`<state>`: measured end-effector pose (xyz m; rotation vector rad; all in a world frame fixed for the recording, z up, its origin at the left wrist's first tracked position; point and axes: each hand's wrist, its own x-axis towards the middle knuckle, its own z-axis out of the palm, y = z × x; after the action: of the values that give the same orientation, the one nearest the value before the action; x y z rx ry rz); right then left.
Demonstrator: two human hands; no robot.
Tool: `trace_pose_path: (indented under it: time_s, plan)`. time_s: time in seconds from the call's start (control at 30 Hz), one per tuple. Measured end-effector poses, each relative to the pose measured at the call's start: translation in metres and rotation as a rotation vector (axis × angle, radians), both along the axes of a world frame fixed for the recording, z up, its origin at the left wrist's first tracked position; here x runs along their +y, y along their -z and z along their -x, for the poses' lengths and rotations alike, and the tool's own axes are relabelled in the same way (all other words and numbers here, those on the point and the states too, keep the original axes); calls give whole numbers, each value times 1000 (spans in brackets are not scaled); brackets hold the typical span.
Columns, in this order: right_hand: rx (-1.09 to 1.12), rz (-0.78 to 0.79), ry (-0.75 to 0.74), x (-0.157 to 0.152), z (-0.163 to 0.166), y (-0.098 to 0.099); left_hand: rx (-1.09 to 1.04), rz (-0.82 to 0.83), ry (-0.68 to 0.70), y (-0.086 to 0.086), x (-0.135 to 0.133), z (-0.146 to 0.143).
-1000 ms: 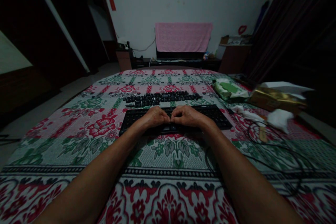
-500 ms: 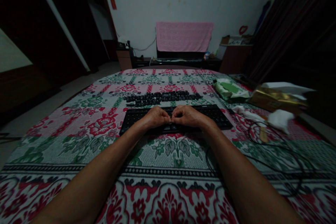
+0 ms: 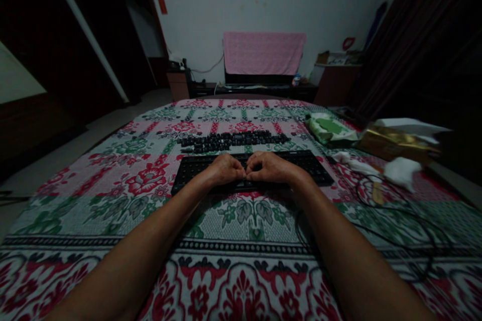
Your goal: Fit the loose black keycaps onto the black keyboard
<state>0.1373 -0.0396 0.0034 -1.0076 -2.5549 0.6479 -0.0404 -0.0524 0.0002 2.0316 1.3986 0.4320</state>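
A black keyboard (image 3: 309, 168) with its keycaps off lies across the flowered tablecloth (image 3: 150, 180). My left hand (image 3: 225, 168) and my right hand (image 3: 268, 166) meet over its middle, fingertips pinched together and almost touching. Whatever sits between the fingers is too small and dark to make out. Behind the keyboard, loose black keycaps (image 3: 241, 139) are spread in rough rows.
To the right are a green tissue pack (image 3: 331, 129), a gold box (image 3: 399, 143), crumpled white tissue (image 3: 402, 170) and a small tan stick-like piece (image 3: 377, 193). A black cable (image 3: 425, 225) loops over the cloth near my right forearm.
Almost nothing differs. Both hands stay at the middle of the keyboard, with only a slight shift of the fingertips.
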Motion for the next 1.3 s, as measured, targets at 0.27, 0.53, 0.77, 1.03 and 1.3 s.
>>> trace_pose_path:
  time_s: [0.27,0.53,0.77,1.03,1.3]
  plan:
    - [0,15,30,1,1,3,53,2,-13,-4,0,-4]
    - [-1,24,11,0,1,2,65,-77,78,-1,3,1]
    - [-5,-27,-20,1,1,3,94,-67,115,1,6,5]
    - [-24,-20,2,1,3,2,148,-131,145,5,8,5]
    - [-35,-46,-24,4,4,3,248,-115,132,-1,7,-2]
